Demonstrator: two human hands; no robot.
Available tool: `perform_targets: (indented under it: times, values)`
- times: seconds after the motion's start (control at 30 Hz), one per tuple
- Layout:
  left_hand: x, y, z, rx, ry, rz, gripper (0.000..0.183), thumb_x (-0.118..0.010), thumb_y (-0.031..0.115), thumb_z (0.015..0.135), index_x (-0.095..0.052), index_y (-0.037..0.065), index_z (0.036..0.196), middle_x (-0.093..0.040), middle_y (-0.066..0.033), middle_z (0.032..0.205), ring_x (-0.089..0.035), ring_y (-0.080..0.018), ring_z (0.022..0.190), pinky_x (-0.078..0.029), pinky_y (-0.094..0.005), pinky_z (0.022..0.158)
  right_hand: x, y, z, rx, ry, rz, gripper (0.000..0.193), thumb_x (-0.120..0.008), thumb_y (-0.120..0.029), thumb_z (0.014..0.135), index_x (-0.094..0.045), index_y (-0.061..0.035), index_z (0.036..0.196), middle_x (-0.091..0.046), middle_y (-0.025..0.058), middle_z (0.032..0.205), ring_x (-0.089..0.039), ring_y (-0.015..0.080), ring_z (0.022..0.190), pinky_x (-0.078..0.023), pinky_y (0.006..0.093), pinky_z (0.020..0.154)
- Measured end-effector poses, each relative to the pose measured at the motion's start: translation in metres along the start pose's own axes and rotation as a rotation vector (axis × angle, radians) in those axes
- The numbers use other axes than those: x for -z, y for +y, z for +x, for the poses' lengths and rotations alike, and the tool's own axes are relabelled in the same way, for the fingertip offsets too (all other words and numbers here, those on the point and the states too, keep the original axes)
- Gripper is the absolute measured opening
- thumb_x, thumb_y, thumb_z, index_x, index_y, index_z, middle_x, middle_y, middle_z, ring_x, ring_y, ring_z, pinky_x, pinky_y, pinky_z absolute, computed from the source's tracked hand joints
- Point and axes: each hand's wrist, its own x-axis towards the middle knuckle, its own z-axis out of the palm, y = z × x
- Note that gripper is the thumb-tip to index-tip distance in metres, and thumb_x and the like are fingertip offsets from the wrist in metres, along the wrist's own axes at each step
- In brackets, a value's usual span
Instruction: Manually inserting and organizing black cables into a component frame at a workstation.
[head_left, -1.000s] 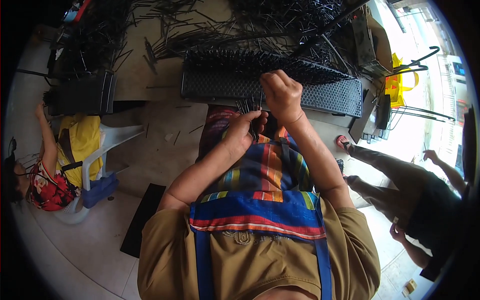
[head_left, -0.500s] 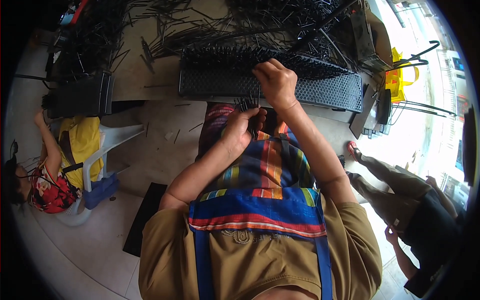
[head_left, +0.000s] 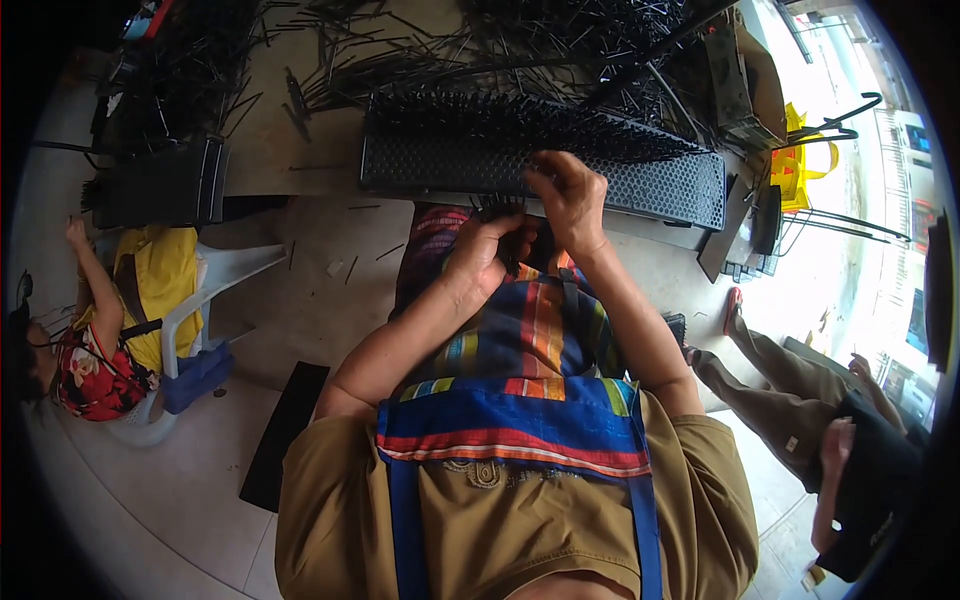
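My left hand (head_left: 482,252) is closed around a bunch of thin black sticks (head_left: 496,207) that fan out above its fingers, just below the table edge. In front of me a long black panel (head_left: 645,187) with rows of small holes lies on the table. Its far part is thick with upright black sticks (head_left: 450,118); the near part shows bare holes. My right hand (head_left: 576,205) is over the panel's near edge, fingertips bent together in a pinch. Whatever sits between those fingertips is too small and dark to make out.
Loose black sticks (head_left: 400,65) are heaped across the table behind the panel. An open cardboard box (head_left: 745,85) stands at the far right, beside a yellow bag (head_left: 795,165). One co-worker sits at the left by a similar black block (head_left: 160,185); another person stands at the right.
My right hand has drawn back from the rows of sticks toward the panel's near edge and my left hand. The left hand stays about still. The person at the right has shifted.
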Motion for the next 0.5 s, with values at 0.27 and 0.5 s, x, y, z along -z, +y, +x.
perform_targets:
  times: [0.27,0.5]
  values:
    - [-0.006,0.001,0.001,0.007,0.029,0.003,0.013,-0.063,0.004,0.086,-0.065,0.002,0.099,-0.069,-0.0087,0.088,-0.066,-0.0186,0.074,-0.053,-0.0289,0.062,0.014,0.009,0.005,-0.56,-0.231,0.541,0.019,-0.066,0.004,0.075,-0.064,0.0007,0.094,-0.066,0.0034,0.071,-0.059,0.0097,0.061,-0.048,0.0241,0.055]
    - [-0.006,0.002,-0.003,-0.018,0.089,0.064,0.018,-0.063,0.006,0.086,-0.065,0.006,0.104,-0.07,-0.01,0.092,-0.068,-0.0187,0.08,-0.054,-0.0312,0.065,0.007,0.008,0.005,-0.171,0.213,0.274,0.016,-0.067,0.003,0.08,-0.061,-0.0013,0.094,-0.064,0.0019,0.073,-0.058,0.0055,0.061,-0.045,0.0201,0.053]
